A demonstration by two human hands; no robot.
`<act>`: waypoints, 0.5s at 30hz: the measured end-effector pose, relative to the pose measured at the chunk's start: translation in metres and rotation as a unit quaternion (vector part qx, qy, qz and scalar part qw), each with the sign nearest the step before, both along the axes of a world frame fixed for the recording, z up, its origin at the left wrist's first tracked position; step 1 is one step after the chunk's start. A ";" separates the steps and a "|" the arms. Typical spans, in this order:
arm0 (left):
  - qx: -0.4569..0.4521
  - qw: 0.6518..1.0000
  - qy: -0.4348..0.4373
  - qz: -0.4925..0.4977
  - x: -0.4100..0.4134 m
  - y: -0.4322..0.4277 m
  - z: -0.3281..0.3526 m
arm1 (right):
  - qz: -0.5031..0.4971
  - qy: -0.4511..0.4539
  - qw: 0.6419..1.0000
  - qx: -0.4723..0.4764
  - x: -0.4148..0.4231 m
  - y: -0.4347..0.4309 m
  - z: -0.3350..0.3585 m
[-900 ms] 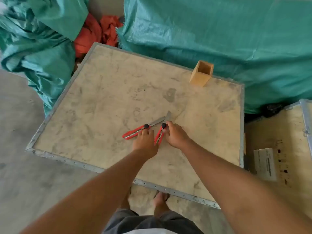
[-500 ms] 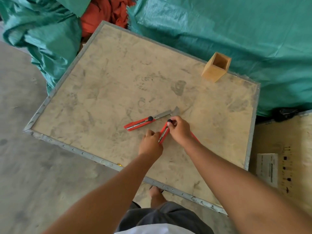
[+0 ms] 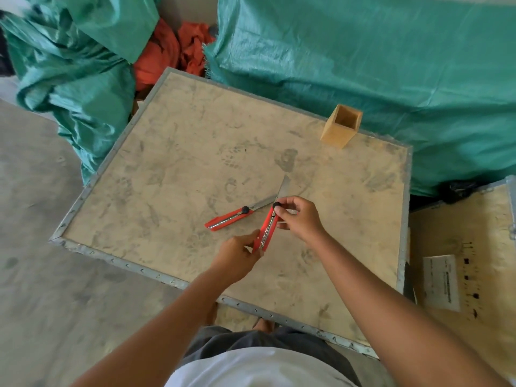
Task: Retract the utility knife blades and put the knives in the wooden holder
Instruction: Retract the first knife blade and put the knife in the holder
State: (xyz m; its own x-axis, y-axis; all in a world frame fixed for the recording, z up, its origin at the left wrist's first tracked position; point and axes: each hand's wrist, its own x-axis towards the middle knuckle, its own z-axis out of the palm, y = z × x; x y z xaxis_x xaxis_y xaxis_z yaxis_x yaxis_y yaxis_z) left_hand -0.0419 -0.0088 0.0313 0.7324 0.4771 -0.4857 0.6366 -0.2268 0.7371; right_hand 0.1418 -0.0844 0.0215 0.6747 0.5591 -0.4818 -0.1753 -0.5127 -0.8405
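Left hand (image 3: 237, 254) grips the rear of a red knife (image 3: 265, 231), blade extended; right hand (image 3: 300, 217) pinches its black knob. A second knife (image 3: 230, 217) lies on the worktop (image 3: 173, 169). The wooden holder (image 3: 341, 126) stands at the far edge.

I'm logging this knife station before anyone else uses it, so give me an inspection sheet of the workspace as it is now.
Surface: plywood crate top, stained, metal-edged.
Job's things: held knife, blade out; second knife lying flat, blade out; wooden holder upright at far edge, no knife seen in it.
Clutter: nothing seen.
Grippers: left hand grips held knife's tail; right hand pinches at its black knob.
Cables: nothing seen.
Surroundings: green tarps, orange cloth, neighbouring crate with paper label.
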 end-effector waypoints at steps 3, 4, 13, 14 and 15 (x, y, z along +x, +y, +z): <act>-0.044 0.998 -0.042 -0.021 -0.004 0.006 0.017 | 0.011 -0.012 0.999 0.037 0.002 -0.001 0.026; -0.054 0.997 -0.059 -0.018 -0.004 0.008 0.024 | 0.013 -0.016 0.999 0.045 0.002 -0.001 0.035; -0.140 0.968 -0.203 0.054 -0.005 0.018 0.070 | 0.069 -0.009 0.992 0.107 -0.005 -0.010 0.102; -0.153 0.962 -0.217 0.063 -0.005 0.020 0.074 | 0.087 -0.012 0.991 0.103 -0.008 -0.012 0.106; -0.163 0.957 -0.228 0.072 -0.004 0.022 0.078 | 0.104 -0.017 0.989 0.099 -0.011 -0.014 0.110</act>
State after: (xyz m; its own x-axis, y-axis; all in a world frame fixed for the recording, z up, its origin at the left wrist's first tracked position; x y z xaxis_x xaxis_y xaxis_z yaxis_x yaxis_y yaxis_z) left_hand -0.0456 0.0130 0.1094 0.8422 0.4662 -0.2707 0.2386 0.1279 0.9627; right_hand 0.1307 -0.0985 0.1317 0.5489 0.7690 -0.3276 -0.0531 -0.3590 -0.9318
